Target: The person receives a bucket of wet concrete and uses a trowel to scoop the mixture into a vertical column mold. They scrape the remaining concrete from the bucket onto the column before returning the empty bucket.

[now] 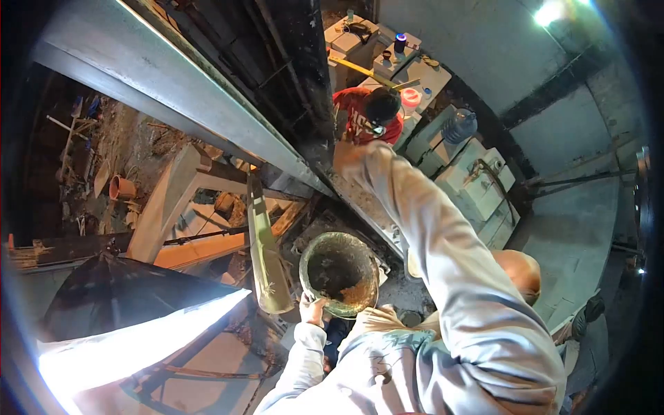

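Note:
My left hand [312,309] grips the near left rim of a dirty, mortar-crusted bucket [311,266]. Its mouth faces up towards me, and brown residue clings to the inside near the bottom right. My right arm stretches far forward, and my right hand [351,159] is at the dark upright beam [315,124], close to a co-worker. That hand is blurred, so its fingers and whatever they touch cannot be made out.
A co-worker in a red shirt [365,123] wears a headlamp beyond the beam. White blocks [477,183] bear tools and a dark jug [460,126]. A long metal beam [187,86] crosses the upper left. A pale trough-like board [266,256] leans beside the bucket. A bright lamp panel [138,353] glows lower left.

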`<state>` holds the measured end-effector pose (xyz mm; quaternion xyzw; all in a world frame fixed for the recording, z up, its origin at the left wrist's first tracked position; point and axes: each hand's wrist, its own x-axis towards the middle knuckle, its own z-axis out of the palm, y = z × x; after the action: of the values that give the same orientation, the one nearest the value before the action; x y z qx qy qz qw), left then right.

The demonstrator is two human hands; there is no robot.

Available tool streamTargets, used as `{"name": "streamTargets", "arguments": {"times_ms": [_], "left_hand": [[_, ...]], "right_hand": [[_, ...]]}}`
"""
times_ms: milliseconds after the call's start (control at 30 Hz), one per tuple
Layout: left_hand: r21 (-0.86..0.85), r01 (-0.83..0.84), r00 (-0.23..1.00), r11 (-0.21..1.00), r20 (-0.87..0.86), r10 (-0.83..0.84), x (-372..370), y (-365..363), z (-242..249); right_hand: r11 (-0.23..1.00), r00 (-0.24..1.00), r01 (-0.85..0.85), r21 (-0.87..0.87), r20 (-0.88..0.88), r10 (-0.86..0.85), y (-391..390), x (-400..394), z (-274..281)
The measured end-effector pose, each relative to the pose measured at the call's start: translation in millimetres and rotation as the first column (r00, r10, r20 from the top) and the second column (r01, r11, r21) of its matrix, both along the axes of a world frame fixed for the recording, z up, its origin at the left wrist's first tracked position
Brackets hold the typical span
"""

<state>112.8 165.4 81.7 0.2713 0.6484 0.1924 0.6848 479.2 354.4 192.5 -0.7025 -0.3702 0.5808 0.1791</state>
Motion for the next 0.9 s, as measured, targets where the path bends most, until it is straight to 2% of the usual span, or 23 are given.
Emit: {"name": "streamTargets", "arguments": {"times_ms": [100,133,200,267,300,333,400,433,467,533,567,600,667,733,800,867,900], "left_hand": [[0.077,-0.015,0.991,0.997,0.131,0.005,11,8,-5],[0.140,0.078,0.988,0.987,0.124,-0.095,10,13,-13],[0.119,0.322,0.946,0.939,-0.006,-0.323,17,29,-3],[0.109,0.165,0.944,0.980,0.270,-0.189,38,36,24],[0.161,0.186,0.911,0.969,0.342,-0.231,45,42,25],[0.177,0.196,0.914,0.965,0.324,-0.245,49,45,26],[0.208,0.355,0.908,0.912,0.156,-0.389,60,58,32],[0.249,0.458,0.887,0.853,-0.061,-0.458,64,57,39],[0.260,0.462,0.884,0.848,-0.062,-0.462,65,58,32],[0.348,0.636,0.769,0.689,-0.363,-0.526,50,48,1],[0.323,0.735,0.653,0.596,-0.573,-0.495,40,39,-19],[0.294,0.730,0.660,0.617,-0.539,-0.523,40,38,-9],[0.319,0.761,0.578,0.564,-0.728,-0.369,16,21,-32],[0.292,0.747,0.602,0.598,-0.679,-0.421,-20,16,-45],[0.132,0.760,0.546,0.636,-0.661,-0.515,-41,17,-32],[0.014,0.689,0.569,0.724,-0.630,-0.529,-59,13,-28],[-0.027,0.672,0.531,0.740,-0.679,-0.507,-74,8,-38]], "right_hand": [[0.995,0.997,0.030,-0.092,-0.071,-0.037,-47,0,-7],[0.988,0.993,0.051,-0.148,-0.100,-0.066,-71,3,-5],[0.957,0.981,0.102,-0.270,-0.130,-0.141,-116,8,2],[0.915,0.966,0.164,-0.368,-0.128,-0.224,-152,11,3],[0.916,0.964,0.168,-0.363,-0.135,-0.230,-160,12,3],[0.923,0.955,0.203,-0.328,-0.141,-0.261,-168,11,1],[0.931,0.946,0.238,-0.276,-0.153,-0.287,-166,9,-2],[0.948,0.959,0.220,-0.230,-0.128,-0.253,-160,9,-8],[0.962,0.970,0.200,-0.184,-0.099,-0.220,-154,10,-15],[0.981,0.985,0.158,-0.109,-0.051,-0.164,-132,4,-33],[0.987,0.989,0.143,-0.069,-0.028,-0.146,-117,-2,-44],[0.991,0.991,0.131,-0.031,-0.003,-0.131,-102,-8,-56],[0.991,0.991,0.129,0.025,0.023,-0.129,-79,-23,-79],[0.988,0.989,0.142,0.066,0.038,-0.145,-60,-34,-101],[0.983,0.986,0.162,0.087,0.034,-0.165,-41,-39,-117],[0.977,0.981,0.189,0.098,0.016,-0.192,-22,-40,-132],[0.975,0.980,0.199,0.101,0.006,-0.200,-16,-40,-137]]}}
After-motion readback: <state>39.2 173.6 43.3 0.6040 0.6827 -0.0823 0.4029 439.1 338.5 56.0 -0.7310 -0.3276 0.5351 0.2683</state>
